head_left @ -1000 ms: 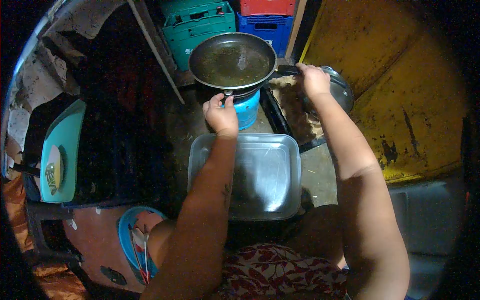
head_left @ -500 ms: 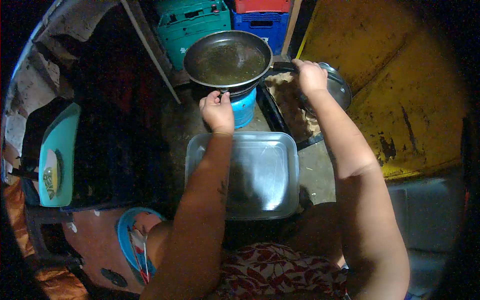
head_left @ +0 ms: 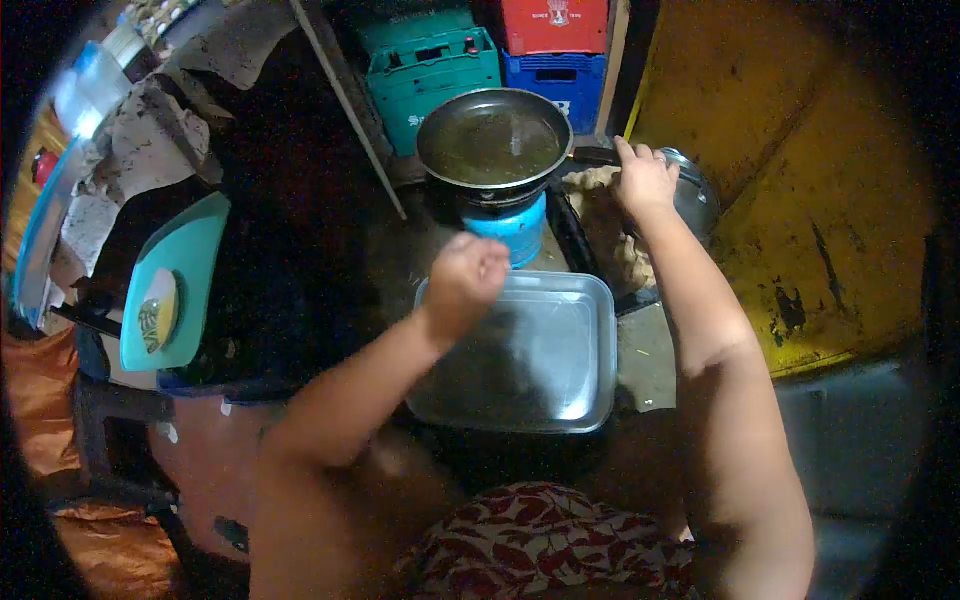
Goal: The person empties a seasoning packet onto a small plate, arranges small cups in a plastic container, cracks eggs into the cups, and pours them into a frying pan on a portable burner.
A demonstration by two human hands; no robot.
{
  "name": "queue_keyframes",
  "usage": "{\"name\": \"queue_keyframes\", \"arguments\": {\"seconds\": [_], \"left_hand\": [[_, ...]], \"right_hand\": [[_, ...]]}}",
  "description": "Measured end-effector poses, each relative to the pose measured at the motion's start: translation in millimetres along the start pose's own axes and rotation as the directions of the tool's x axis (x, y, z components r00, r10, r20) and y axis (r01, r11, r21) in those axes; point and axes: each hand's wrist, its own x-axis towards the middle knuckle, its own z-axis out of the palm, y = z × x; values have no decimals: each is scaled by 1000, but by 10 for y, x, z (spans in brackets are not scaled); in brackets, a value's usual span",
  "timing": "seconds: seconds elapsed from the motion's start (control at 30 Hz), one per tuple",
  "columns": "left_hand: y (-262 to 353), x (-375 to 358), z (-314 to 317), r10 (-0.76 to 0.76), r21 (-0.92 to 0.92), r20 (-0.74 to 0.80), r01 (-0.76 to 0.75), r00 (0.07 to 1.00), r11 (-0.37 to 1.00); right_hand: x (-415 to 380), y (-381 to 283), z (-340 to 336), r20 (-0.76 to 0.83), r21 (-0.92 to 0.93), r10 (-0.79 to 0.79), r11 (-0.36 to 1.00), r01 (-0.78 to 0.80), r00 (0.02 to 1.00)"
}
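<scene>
A dark frying pan (head_left: 490, 142) with a shallow layer of oily liquid sits on a small burner above a blue gas canister (head_left: 520, 230). My right hand (head_left: 645, 182) is closed on the pan's black handle (head_left: 597, 156). Apart from the stove, my left hand (head_left: 468, 278) hovers over the far left corner of a clear plastic tub (head_left: 570, 375). Its fingers are curled in, slightly blurred, and nothing shows in them. Behind my right hand rests a round pot lid (head_left: 697, 200), partly hidden.
Green (head_left: 435, 85), blue (head_left: 556, 80) and red (head_left: 556, 27) crates stand behind the stove. A teal container (head_left: 185, 265) with a yellowish item inside is at the left. A worn yellow panel (head_left: 790, 190) closes off the right side. Crumpled brown paper (head_left: 595, 178) lies beside the stove.
My left hand has left the front of the burner, drawing back toward me over the tub. My right hand stays on the pan handle. The view has swung somewhat left.
</scene>
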Motion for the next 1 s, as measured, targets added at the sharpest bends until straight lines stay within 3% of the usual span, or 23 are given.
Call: {"name": "queue_keyframes", "arguments": {"seconds": [0.07,0.13,0.23,0.3,0.37,0.43,0.5,0.57,0.67,0.7,0.73,0.8,0.87,0.93,1.0], "left_hand": [[413,-177,-370,-77,176,393,7,916,984],[826,-478,-661,9,-31,408,4,913,1000],[1234,-725,-997,48,-106,428,-3,903,994],[1166,-928,-1068,-39,-78,451,83,892,993],[1068,-1105,-1118,-132,-48,468,174,874,984],[987,-1194,-1156,-138,149,405,84,904,985],[933,-1112,-1194,-71,3,330,75,941,997],[1046,-1042,-1332,-322,22,270,329,907,944],[1055,-1080,-1684,-344,-183,-41,332,938,926],[1071,-1156,-1804,-379,-277,-161,327,911,903],[1075,-1204,-1978,-415,-269,-180,361,892,893],[1072,-1454,-2407,-512,-330,-418,400,750,855],[1072,-1791,-2897,-601,-160,-502,617,621,771],[976,-2302,-3276,-443,152,-655,682,611,715],[534,-3022,-3496,-467,173,-726,792,504,585]], "right_hand": [[-60,15,-80,20,27,1,1000,-2,1000],[-108,55,-98,-32,2,-34,999,34,999],[-273,107,-212,-155,-9,-144,989,144,977],[-473,88,-371,-316,20,-274,955,295,908],[-683,46,-537,-348,75,-343,918,390,873],[-898,-11,-644,-402,98,-436,854,511,805],[-1123,-81,-779,-416,173,-497,779,603,762],[-1399,-186,-891,-409,219,-545,720,658,732],[-1694,-306,-1032,-360,305,-624,624,719,694],[-1749,-310,-1053,-356,311,-652,593,743,670],[-1756,-308,-1058,-351,318,-673,568,759,651],[-1779,-249,-950,-353,262,-687,579,772,635],[-1764,-211,-891,-305,286,-688,594,752,659],[-1784,-161,-815,-267,292,-699,597,747,663],[-1775,-150,-665,-243,297,-704,601,742,667]]}}
